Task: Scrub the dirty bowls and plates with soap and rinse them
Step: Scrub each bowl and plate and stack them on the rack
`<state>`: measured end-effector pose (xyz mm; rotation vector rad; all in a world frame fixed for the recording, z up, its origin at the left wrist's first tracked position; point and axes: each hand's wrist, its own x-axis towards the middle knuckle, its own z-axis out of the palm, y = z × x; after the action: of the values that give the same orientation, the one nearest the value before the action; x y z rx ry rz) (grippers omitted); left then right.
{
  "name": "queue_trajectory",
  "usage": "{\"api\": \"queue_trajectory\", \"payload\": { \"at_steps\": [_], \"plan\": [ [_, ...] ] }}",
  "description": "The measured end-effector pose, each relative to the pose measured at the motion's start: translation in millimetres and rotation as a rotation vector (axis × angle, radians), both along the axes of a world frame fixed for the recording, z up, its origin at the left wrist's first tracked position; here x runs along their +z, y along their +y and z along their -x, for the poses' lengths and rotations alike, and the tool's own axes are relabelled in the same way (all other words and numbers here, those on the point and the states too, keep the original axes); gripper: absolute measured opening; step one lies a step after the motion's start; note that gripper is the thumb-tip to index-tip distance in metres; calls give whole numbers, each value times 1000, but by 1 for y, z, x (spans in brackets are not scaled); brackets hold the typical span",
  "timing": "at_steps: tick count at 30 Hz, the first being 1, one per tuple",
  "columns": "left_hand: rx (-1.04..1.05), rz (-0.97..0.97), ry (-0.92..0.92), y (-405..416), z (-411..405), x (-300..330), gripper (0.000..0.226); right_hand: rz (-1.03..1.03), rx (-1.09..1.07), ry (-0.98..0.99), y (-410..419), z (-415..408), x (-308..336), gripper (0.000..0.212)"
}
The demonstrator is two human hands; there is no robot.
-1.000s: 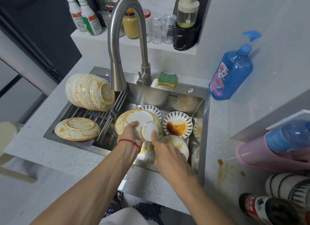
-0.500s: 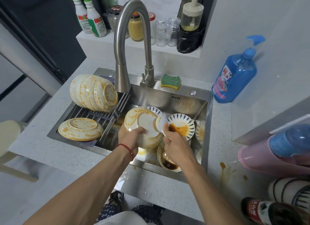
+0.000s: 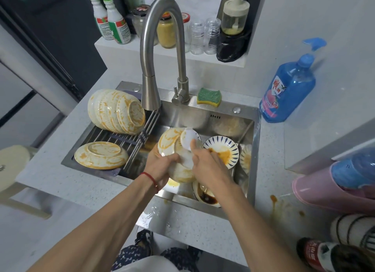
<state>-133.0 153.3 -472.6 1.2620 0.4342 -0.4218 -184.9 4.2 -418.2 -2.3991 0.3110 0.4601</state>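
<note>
Nearest, the left hand (image 3: 160, 166), a red string on its wrist, curls its fingers round a stained bowl (image 3: 172, 148) held tilted above the sink (image 3: 203, 117). The right hand (image 3: 209, 166) pinches a white scrubbing pad (image 3: 188, 138) against that bowl's base, thumb pressed on the pad. Under the right wrist lies one dish with dark sauce (image 3: 207, 196). Just right of the hands sits one blue-striped plate (image 3: 222, 151) smeared orange, and a second striped plate (image 3: 246, 159) peeks at the sink's right wall. Orange spills mark the worktop (image 3: 81, 190) on the right. On the left, a wire rack (image 3: 121, 139) spans the sink; one bowl (image 3: 100, 155) lies upside down on it, and behind it a stack of about four stained bowls (image 3: 117, 111) rests on its side. Past the hands the curved tap (image 3: 162, 48) rises. One green sponge (image 3: 209, 97) sits on the sink's back rim, one blue soap bottle (image 3: 288, 89) stands to its right. Farthest, a ledge (image 3: 121, 48) carries two green-capped bottles (image 3: 113, 18)
</note>
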Motion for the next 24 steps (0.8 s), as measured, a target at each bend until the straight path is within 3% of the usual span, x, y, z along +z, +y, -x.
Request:
{"api": "queue_trajectory", "payload": {
  "at_steps": [3,8,13,18,22,24],
  "plan": [
    [-8,15,-35,8,-7,4,83,-54,91,-40,12,25,6,60],
    [-92,-19,-100,9,-7,6,73,33,-57,-13,-7,5,-6,61],
    [-94,-64,-142,22,-21,18,66,-74,69,-60,15,33,4,62],
    [-137,-116,-147,26,-21,18,58,-38,-57,-41,10,16,-9,62],
    [-116,-136,-161,34,-27,25,69,-93,79,-67,28,43,-2,63],
    [-142,-139,-161,36,-23,27,69,-50,10,-30,19,38,-10,62]
  ]
}}
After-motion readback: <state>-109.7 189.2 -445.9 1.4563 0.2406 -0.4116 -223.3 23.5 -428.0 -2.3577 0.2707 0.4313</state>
